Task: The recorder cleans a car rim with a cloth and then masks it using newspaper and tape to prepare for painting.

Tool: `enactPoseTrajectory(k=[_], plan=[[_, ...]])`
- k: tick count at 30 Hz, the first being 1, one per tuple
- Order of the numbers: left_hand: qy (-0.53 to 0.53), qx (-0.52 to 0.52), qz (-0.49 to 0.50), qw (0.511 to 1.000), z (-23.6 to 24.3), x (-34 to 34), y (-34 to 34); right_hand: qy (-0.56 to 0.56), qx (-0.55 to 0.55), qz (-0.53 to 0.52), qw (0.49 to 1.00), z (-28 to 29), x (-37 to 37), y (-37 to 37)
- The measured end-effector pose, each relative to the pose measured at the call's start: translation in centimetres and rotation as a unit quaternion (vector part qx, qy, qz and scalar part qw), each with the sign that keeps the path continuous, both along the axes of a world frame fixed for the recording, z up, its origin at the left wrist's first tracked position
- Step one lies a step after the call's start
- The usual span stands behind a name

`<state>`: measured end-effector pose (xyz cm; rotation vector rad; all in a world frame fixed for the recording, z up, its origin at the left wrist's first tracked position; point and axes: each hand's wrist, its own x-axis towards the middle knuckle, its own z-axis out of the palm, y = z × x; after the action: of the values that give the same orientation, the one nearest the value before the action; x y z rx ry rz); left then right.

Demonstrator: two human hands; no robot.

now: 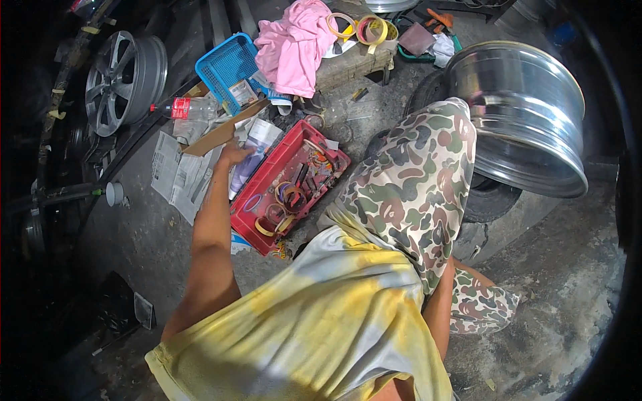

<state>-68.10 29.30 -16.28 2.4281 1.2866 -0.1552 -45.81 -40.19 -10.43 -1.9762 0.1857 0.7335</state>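
As the left hand [234, 155] reaches beside the oblong red plastic tray [247, 232], I can't tell if its grip's pinching.

Purple-and-white wrapper or paper [242, 172], lying slantwise, partly covered, just beside red tray [245, 226].

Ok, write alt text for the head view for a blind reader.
A person's left hand is beside brown cardboard, near an open red box holding tape rolls; the right hand is out of sight. Newspaper, a blue basket and a pink cloth lie nearby, with a shiny wheel rim at right.
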Motion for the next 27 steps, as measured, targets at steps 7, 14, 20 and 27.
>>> enactPoseTrajectory(k=[7, 14, 20, 27], plan=[[-0.014, -0.110, -0.120, 0.987, 7.3, 3.7, -4.6, 0.006, 0.004, -0.011, 1.000, 1.1, -0.6, -0.7], [-0.178, -0.006, -0.207, 0.962, 15.7, 10.8, -21.0, 0.065, 0.079, -0.096, 0.990, 2.0, 0.1, 0.8], [-0.123, -0.337, -0.226, 0.906, 13.6, 10.2, -19.6, 0.042, 0.062, -0.065, 0.995, 1.9, 0.5, 0.9], [-0.068, -0.083, 0.003, 0.994, 5.1, 1.5, -3.3, 0.039, 0.045, -0.056, 0.997, 2.3, 0.0, 0.8]])
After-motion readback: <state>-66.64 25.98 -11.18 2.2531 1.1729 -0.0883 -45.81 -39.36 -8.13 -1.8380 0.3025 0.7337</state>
